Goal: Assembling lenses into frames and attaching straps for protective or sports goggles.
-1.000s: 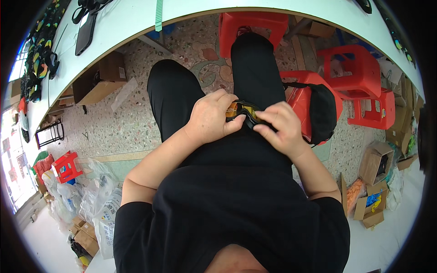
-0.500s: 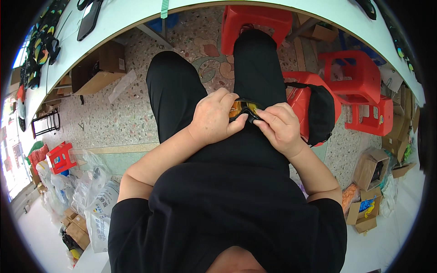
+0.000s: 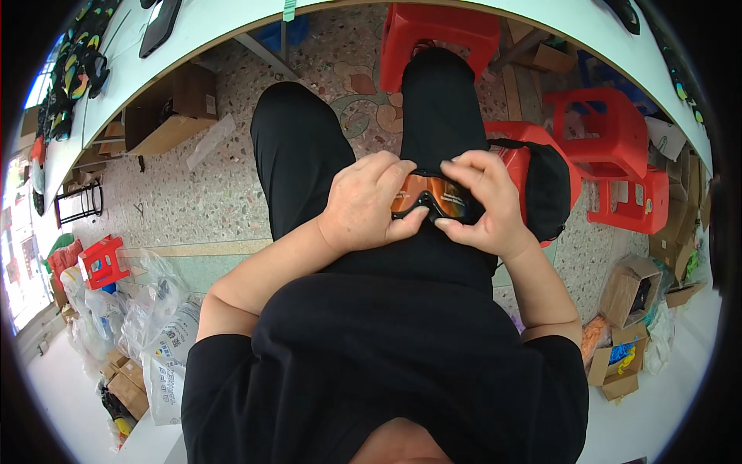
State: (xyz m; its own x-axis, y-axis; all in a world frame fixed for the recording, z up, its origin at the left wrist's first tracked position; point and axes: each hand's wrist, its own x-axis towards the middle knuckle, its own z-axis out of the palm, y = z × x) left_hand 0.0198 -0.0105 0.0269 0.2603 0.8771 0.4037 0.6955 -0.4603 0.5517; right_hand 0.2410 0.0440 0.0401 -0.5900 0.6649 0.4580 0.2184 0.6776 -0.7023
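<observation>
Over my lap is a pair of goggles [image 3: 427,195] with a black frame and a shiny orange lens. My left hand [image 3: 366,199] grips the left end, its thumb along the lower edge near the nose notch and its fingers on the upper edge. Around the right end, my right hand [image 3: 488,203] is closed, thumb below near the nose notch and fingertips at the top edge. The lens faces up between the hands. Both ends of the frame are partly hidden by my fingers.
A white table [image 3: 216,27] curves across the far side, with a dark phone [image 3: 160,29] and several goggles [image 3: 66,85] at its left. Red stools [image 3: 599,135] stand at the right, one beside my leg bearing a black bag [image 3: 547,192]. Plastic bags [image 3: 166,340] and cartons [image 3: 630,290] lie around.
My right hand has shifted its grip from the middle to the right end, fingers wider apart. The goggles now show more of their orange lens. My left hand keeps its grip.
</observation>
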